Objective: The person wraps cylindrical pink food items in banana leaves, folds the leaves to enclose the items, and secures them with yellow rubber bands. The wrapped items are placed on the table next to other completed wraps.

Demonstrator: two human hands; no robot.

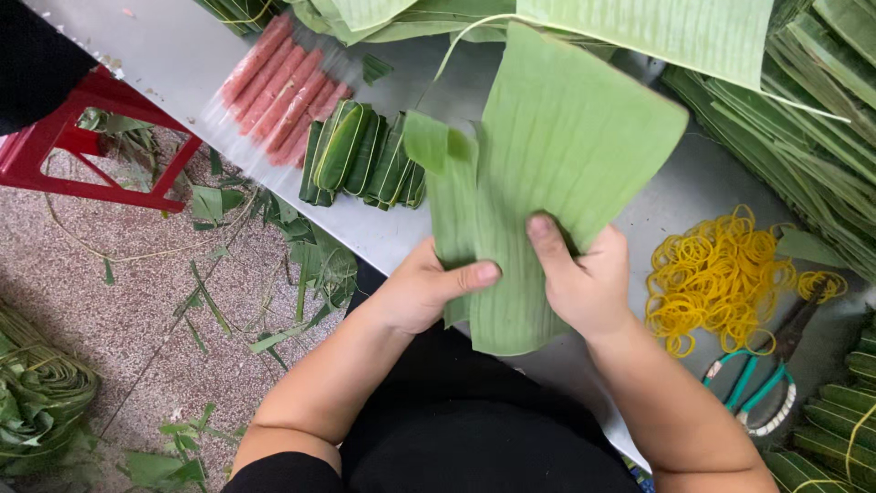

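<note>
Both hands hold a broad green banana leaf piece (538, 173) over the near edge of the grey table (693, 196). The left hand (422, 290) has its grip pinched on the leaf's lower left edge, thumb on top. The right hand (584, 278) clasps the lower right part, thumb pressed on the face. Far left lie wrapped leaf parcels (365, 155) beside pink sausages (283, 87). Right of the hands sit yellow rubber bands (721, 274) and green-handled scissors (762, 383).
</note>
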